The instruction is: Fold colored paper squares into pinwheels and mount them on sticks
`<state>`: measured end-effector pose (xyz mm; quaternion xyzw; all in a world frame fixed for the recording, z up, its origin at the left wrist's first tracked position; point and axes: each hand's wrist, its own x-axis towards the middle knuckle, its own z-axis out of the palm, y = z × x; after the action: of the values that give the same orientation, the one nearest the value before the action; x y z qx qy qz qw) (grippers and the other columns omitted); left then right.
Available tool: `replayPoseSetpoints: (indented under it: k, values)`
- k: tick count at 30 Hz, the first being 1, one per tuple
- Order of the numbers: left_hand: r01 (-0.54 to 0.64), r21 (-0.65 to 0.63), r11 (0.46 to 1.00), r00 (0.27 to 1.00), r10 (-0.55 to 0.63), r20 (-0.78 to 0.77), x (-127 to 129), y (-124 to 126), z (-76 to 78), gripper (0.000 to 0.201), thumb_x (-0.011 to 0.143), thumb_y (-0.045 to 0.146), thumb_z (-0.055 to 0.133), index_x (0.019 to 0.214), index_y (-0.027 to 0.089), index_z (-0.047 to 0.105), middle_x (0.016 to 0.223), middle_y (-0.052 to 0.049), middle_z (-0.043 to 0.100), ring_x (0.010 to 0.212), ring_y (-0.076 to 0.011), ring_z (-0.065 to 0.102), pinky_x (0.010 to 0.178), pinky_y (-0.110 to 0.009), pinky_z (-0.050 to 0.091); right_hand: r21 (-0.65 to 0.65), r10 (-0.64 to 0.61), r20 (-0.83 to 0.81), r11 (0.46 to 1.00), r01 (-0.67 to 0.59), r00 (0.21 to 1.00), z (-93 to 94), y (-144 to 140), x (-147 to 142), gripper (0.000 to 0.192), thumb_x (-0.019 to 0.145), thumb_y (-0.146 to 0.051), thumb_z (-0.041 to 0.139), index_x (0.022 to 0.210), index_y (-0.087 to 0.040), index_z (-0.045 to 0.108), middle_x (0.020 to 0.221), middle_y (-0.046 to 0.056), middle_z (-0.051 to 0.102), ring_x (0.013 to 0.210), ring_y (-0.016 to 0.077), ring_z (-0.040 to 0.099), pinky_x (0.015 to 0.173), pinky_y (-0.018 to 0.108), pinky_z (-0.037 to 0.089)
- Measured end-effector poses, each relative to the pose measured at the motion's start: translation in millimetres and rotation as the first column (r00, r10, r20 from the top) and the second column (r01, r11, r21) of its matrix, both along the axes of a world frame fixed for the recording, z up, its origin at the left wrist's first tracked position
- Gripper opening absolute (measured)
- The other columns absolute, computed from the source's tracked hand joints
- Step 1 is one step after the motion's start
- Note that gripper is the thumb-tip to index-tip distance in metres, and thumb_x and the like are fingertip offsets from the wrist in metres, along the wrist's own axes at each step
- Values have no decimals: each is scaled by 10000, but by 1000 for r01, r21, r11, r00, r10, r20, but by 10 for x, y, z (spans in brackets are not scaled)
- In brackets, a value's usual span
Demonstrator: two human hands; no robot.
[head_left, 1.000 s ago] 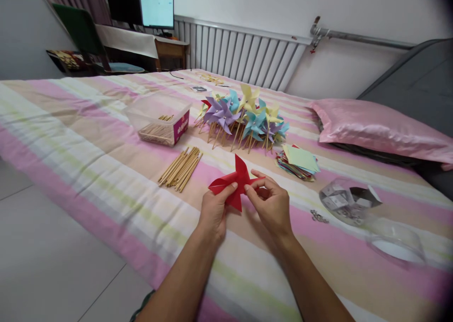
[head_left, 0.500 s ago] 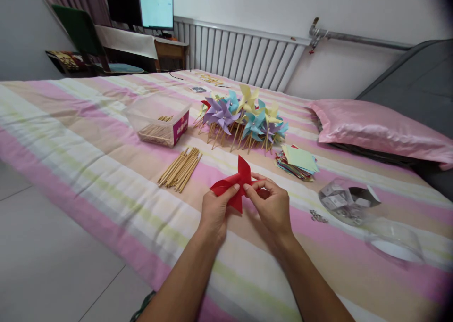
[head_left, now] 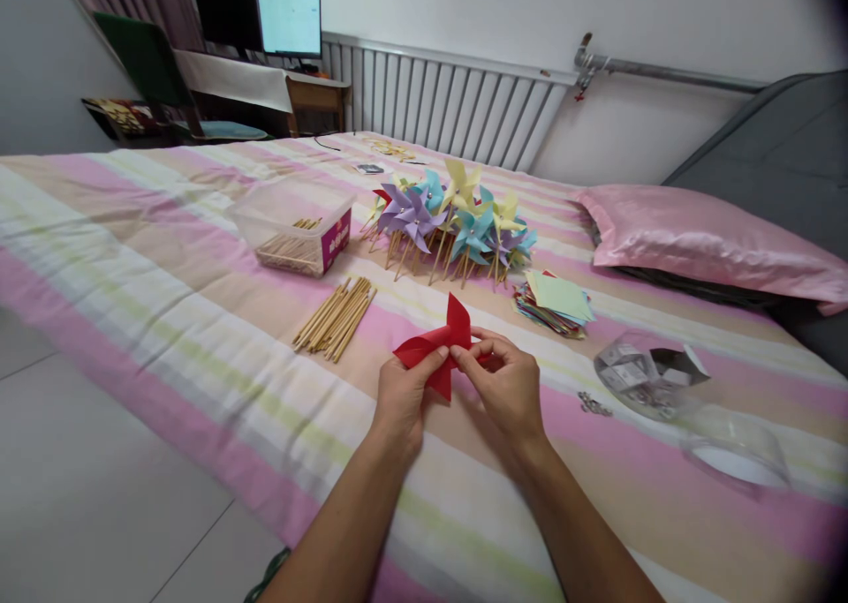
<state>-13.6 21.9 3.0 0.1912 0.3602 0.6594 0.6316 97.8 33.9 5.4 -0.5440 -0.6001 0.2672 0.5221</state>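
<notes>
Red paper, folded into a pinwheel [head_left: 438,349], sits pinched between both hands just above the striped bedspread [head_left: 165,259]. The left hand [head_left: 402,397] closes thumb and fingers on the pinwheel's left blades, thumb on top. The right hand [head_left: 507,382] curls tight at the centre, its fingertips [head_left: 462,358] pressed together on the paper's middle; whether they also hold something small there cannot be told. One blade points up between the two hands and another hangs down in front of the left palm.

Beyond the hands, a loose bundle of wooden sticks [head_left: 335,318] lies on the bedspread, well apart from the pinwheel. Farther back stands a clear plastic box [head_left: 296,225] with more sticks inside and a pink label on its side. Just right of the box lies a heap of finished pinwheels [head_left: 450,219] in purple, blue and yellow, their sticks pointing toward the person. A stack of coloured paper squares [head_left: 556,303] rests near the right hand's far side. To the right are a clear plastic container [head_left: 646,375], some small metal pins [head_left: 594,403] beside it, and a round clear lid [head_left: 735,453]. A pink satin pillow [head_left: 702,237] lies along the bed's right edge.
</notes>
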Motion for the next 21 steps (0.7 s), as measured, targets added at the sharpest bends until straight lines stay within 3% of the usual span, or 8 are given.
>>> replayPoseSetpoints:
  k: [4,7,10,13,15,17,21]
  values:
    - [7,3,1000,1000,-7,7,-3,-4,-2,266,637,181,762,891,119,714,826,-63,735,768,-146,658,764,-243,478,-23,24,-28,999,-24,999,6,-19,-16,250,729,-365,671,603,-167,583,1030,129,660,886,236,652,683,318,510]
    - [-5,-18,1000,1000,6,23,-13,3,-2,272,631,184,761,892,126,710,827,-56,734,760,-147,659,762,-244,479,-58,46,-136,997,-54,990,32,-48,-47,245,712,-373,691,737,-182,540,1114,123,633,792,201,665,673,323,521]
    - [-26,-31,999,998,27,52,-18,17,-1,263,610,182,769,859,128,705,815,-49,731,753,-151,661,762,-251,479,-72,30,-260,996,-51,965,63,-63,-78,477,648,-353,749,1000,-213,461,1155,123,609,717,169,661,667,325,528]
    - [-21,-25,999,997,23,74,-6,24,2,246,609,184,770,836,121,699,811,-48,728,749,-152,660,761,-256,481,-113,30,-355,991,-74,934,68,-51,-99,713,614,-340,771,1195,-202,382,1015,90,656,750,176,653,709,330,518]
    - [-16,-30,999,997,18,82,15,21,4,249,612,185,770,838,114,695,799,-47,725,744,-150,657,758,-254,482,-162,60,-419,977,-140,906,55,-38,-108,614,619,-348,763,1136,-168,485,898,66,677,759,182,645,719,325,508]
    - [-8,-43,999,996,12,92,42,14,7,250,612,184,772,836,107,692,783,-47,723,728,-147,655,749,-253,485,-213,67,-489,958,-194,870,34,-29,-111,397,627,-359,754,933,-150,611,815,52,683,720,170,630,684,303,495]
    - [11,-42,999,993,-6,121,100,-1,11,217,631,165,757,831,110,693,791,-46,723,715,-135,652,728,-237,488,-279,9,-591,936,-215,807,-13,-19,-107,252,623,-357,763,691,-141,651,665,15,654,590,118,563,583,252,442]
